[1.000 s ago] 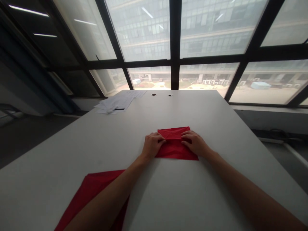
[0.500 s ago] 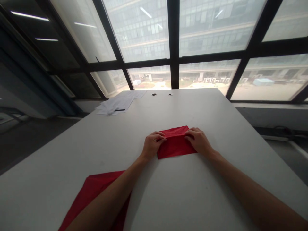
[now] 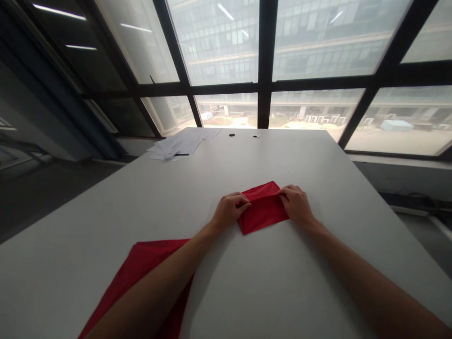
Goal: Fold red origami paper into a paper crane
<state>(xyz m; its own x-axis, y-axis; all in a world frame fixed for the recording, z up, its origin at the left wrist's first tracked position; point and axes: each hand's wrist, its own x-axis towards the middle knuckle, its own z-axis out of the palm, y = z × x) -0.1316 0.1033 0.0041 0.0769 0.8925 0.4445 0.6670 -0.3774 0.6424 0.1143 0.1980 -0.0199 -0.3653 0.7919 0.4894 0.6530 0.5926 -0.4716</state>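
Observation:
A thin red sheet (image 3: 265,210), folded into a small rectangle with a crease across it, lies at a slant on the white table. Whether it is cloth, plastic or paper, I cannot tell. My left hand (image 3: 231,208) pinches its left edge at the crease between thumb and fingers. At the opposite edge, my right hand (image 3: 295,203) grips the same crease, its fingertips partly hidden. Nearer to me, a larger red piece (image 3: 155,254) of similar look lies flat, partly covered by my left forearm.
The white table (image 3: 282,278) stretches to the windows. Several loose white papers (image 3: 180,144) with a dark strip lie at its far left corner. Two small round holes, one of them a dark cable hole (image 3: 231,135), sit near the far edge.
The view has shifted slightly. The folded red sheet has turned a little, its near left corner swinging towards the right. Both hands keep their hold at the crease.

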